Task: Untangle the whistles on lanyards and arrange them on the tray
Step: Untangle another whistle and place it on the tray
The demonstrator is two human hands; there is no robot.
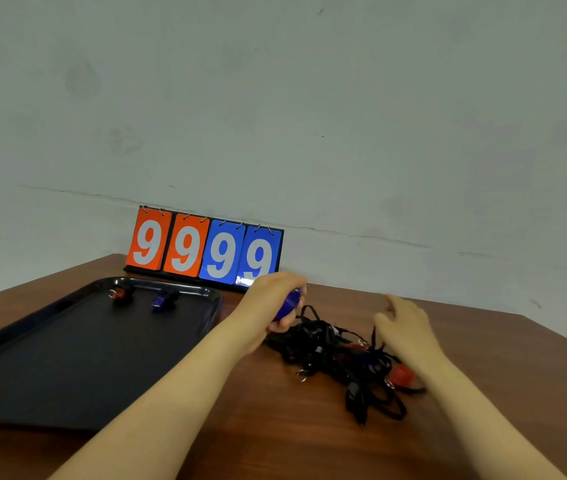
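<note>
Presently, blue whistle: gripped in the left hand, fingers curled round it, raised just above the far edge of the tangle.
Tangle: black lanyards heaped on the table, a red whistle at its right side.
Right hand: fingers loosely spread, holding nothing, over the tangle.
Tray: left of the tangle; two whistles at its far end.
Scoreboard: behind the tray, reads 9999.
</note>
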